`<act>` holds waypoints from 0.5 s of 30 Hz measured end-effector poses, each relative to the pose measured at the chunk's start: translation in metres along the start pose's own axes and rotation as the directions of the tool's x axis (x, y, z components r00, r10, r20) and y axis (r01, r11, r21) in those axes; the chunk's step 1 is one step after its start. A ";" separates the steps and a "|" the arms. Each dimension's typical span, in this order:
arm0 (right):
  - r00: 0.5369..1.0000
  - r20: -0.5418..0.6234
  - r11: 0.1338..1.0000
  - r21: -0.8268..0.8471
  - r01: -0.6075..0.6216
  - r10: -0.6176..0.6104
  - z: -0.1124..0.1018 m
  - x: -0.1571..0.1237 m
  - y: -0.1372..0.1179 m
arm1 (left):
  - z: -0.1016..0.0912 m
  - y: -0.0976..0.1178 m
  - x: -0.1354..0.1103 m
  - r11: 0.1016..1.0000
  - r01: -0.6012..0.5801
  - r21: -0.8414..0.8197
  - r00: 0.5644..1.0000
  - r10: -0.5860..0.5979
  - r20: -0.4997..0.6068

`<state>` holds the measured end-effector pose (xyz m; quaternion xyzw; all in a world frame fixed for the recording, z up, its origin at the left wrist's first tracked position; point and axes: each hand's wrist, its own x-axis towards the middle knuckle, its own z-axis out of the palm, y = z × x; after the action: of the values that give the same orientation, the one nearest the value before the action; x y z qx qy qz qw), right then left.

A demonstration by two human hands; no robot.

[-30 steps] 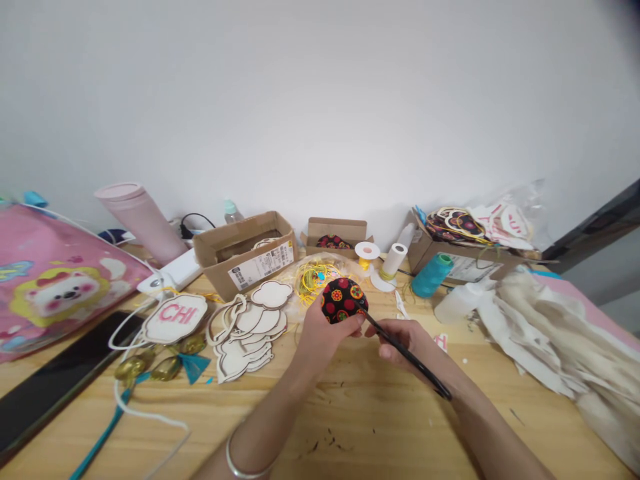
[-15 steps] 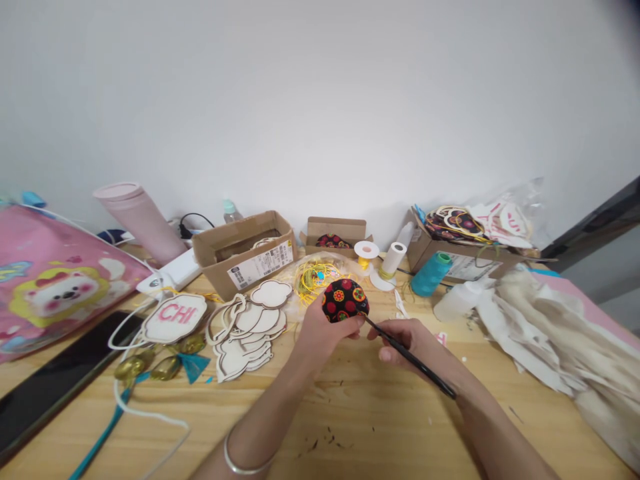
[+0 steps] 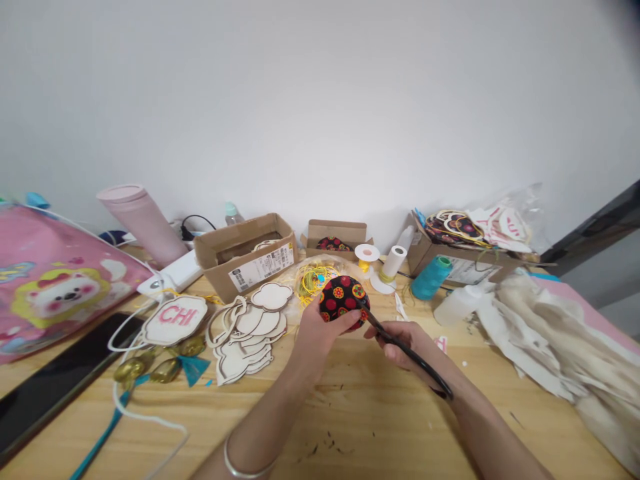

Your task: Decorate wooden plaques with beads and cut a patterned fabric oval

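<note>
desk [image 3: 350, 427]: wood, cluttered; both hands work over its front middle.
wooden cutouts [image 3: 250, 333]: stacked left of the hands, within reach.
left hand [image 3: 315, 333]: clamped on the fabric-covered disc, lifted off the desk.
right hand [image 3: 405, 343]: closed round the black tool (scissors, probably), gripped low for tip control.
fabric-covered disc [image 3: 344, 299]: edge turned toward the tool.
black tool [image 3: 410, 360]: tip at the disc's right edge.

A pink tumbler [image 3: 143, 223] stands at the back left of the wooden table [image 3: 360, 433], beside a pink cartoon bag [image 3: 55, 287]; a labelled cardboard box [image 3: 247, 257] sits behind a stack of wooden cut-outs [image 3: 250, 330] and a plaque lettered CHI [image 3: 175, 319]; a teal thread spool [image 3: 431, 277] stands near a white roll [image 3: 394, 261]; pale stuffing [image 3: 560, 333] is heaped at right.
</note>
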<state>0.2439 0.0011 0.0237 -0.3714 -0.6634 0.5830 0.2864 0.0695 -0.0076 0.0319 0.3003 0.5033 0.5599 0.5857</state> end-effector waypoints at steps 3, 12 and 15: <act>1.000 -0.017 0.998 0.068 -0.009 0.011 0.004 -0.001 -0.001 | 0.000 -0.004 -0.001 0.997 0.029 -0.071 1.000 -0.028 0.013; 0.995 -0.098 0.941 0.337 0.005 0.030 0.021 0.000 0.011 | 0.008 -0.008 -0.006 0.965 0.099 -0.243 0.994 -0.087 0.060; 0.989 -0.144 0.937 0.348 0.022 0.030 0.026 0.001 0.012 | 0.009 -0.010 -0.006 0.959 0.102 -0.265 0.994 -0.087 0.068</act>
<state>0.2241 -0.0121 0.0075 -0.3581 -0.5260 0.6629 0.3946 0.0824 -0.0132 0.0269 0.2093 0.4203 0.5856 0.6608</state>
